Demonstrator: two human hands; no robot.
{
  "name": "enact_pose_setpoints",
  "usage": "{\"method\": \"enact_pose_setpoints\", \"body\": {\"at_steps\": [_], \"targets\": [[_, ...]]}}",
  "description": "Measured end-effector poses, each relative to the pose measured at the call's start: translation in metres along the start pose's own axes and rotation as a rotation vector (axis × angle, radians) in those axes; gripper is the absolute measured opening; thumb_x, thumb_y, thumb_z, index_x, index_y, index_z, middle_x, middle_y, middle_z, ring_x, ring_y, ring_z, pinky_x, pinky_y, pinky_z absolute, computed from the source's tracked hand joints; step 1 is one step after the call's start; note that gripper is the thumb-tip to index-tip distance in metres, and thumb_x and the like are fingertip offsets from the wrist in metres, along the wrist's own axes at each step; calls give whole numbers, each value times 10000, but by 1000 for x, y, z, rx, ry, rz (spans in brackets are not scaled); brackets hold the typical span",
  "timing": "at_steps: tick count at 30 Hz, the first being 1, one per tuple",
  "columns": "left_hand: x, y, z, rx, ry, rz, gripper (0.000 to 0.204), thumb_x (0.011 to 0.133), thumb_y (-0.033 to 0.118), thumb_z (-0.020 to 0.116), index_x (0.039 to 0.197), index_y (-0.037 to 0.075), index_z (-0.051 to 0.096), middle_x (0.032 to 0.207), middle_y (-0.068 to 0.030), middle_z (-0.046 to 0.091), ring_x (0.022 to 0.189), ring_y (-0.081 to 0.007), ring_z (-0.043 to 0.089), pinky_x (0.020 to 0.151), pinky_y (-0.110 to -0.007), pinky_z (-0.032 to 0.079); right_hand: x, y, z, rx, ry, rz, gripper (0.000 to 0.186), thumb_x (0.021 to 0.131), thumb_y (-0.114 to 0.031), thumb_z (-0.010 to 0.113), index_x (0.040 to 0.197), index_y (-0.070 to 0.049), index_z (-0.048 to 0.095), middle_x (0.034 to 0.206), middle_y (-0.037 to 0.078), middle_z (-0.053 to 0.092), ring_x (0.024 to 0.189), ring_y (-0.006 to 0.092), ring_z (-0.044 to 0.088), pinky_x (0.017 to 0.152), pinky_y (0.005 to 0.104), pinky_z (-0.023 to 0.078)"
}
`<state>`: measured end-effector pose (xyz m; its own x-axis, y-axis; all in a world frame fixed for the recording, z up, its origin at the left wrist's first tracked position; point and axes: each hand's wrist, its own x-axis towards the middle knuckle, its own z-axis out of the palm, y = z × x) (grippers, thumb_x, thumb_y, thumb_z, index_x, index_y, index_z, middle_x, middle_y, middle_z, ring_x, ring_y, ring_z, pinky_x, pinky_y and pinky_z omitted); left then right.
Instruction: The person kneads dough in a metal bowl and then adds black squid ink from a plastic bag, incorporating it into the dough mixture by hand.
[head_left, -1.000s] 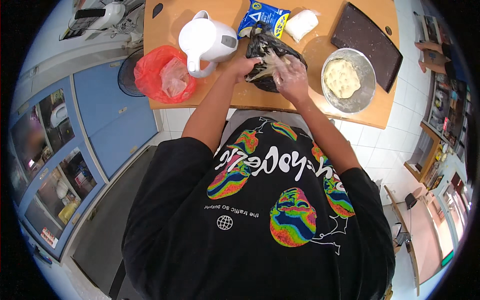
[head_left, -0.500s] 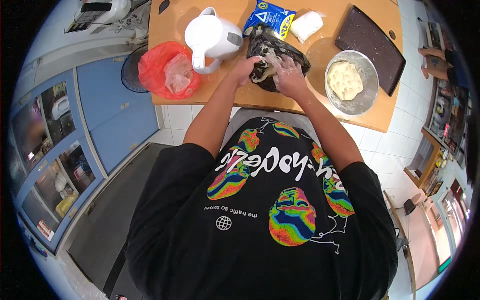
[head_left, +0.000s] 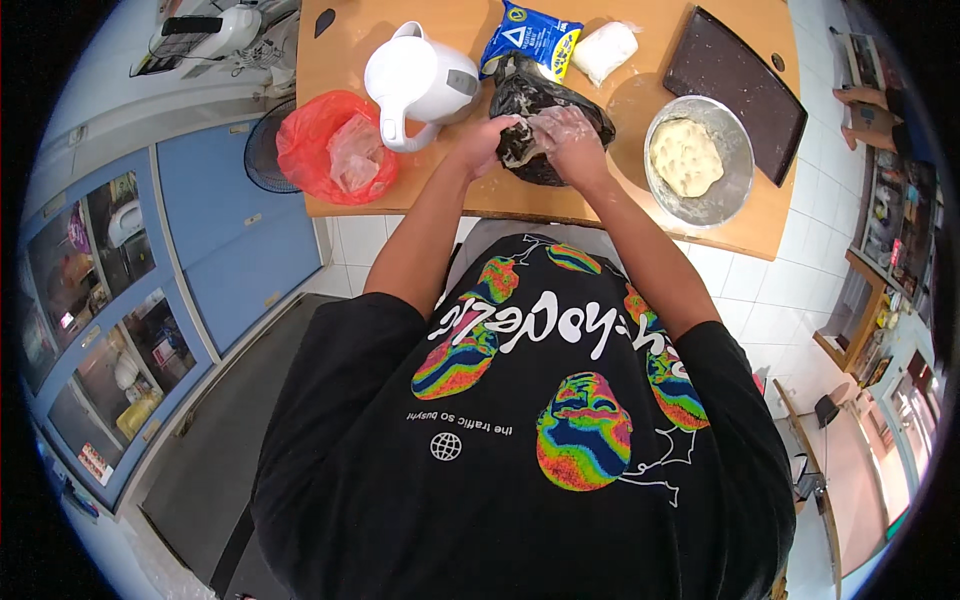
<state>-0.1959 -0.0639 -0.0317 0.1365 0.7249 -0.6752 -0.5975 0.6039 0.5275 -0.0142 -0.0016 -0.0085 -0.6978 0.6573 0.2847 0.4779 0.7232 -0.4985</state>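
A crumpled black plastic bag lies at the table's near edge, with pale floury smears round its mouth. My left hand is closed on the bag's left rim. Coated in flour or dough, my right hand bends its fingers over the bag's right side and appears to grip the plastic. What lies inside the bag is hidden. To the right, a metal bowl holds a round of pale dough dented with finger marks.
Left of the bag stand a white electric kettle and a red plastic bag with clear plastic in it. Behind are a blue-and-yellow packet and a white bag. A dark tray lies at the far right.
The fingers of my right hand have curled in more over the black bag's mouth. My left hand stays on the rim. The table things sit slightly shifted in view.
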Motion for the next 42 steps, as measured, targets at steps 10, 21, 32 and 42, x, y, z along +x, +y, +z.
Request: {"method": "enact_pose_setpoints", "body": {"at_steps": [10, 21, 32, 42], "targets": [[-11, -1, 10, -54, 10, 13, 401, 969, 255, 523, 1302, 32, 507, 1237, -90, 615, 1115, -204, 601, 966, -392, 471, 3, 26, -5, 885, 7, 691, 238, 790, -142, 704, 1010, -51, 709, 960, 141, 700, 835, 297, 679, 793, 370, 535], [-11, 1, 7, -14, 52, 71, 389, 992, 235, 470, 1310, 13, 491, 1257, -107, 603, 1126, -214, 596, 981, -416, 472, 13, 19, 9, 363, -61, 275, 196, 781, -165, 703, 933, -41, 699, 993, 138, 683, 913, 326, 650, 825, 400, 513], [-11, -12, -1, -198, 85, 61, 425, 1000, 247, 395, 1338, -5, 452, 1305, -142, 571, 1181, -255, 567, 1016, -451, 446, 13, 34, 10, 587, -168, 739, 217, 774, -210, 720, 952, -90, 749, 953, 130, 708, 890, 267, 677, 835, 355, 517], [-9, -7, -8, -228, 99, 38, 429, 1012, 265, 349, 1336, 9, 462, 1310, -141, 570, 1173, -257, 571, 1005, -466, 447, 14, 25, -18, 770, -225, 676, 568, 741, -345, 800, 1217, -80, 639, 1210, 175, 610, 1072, 324, 607, 938, 393, 485]]}}
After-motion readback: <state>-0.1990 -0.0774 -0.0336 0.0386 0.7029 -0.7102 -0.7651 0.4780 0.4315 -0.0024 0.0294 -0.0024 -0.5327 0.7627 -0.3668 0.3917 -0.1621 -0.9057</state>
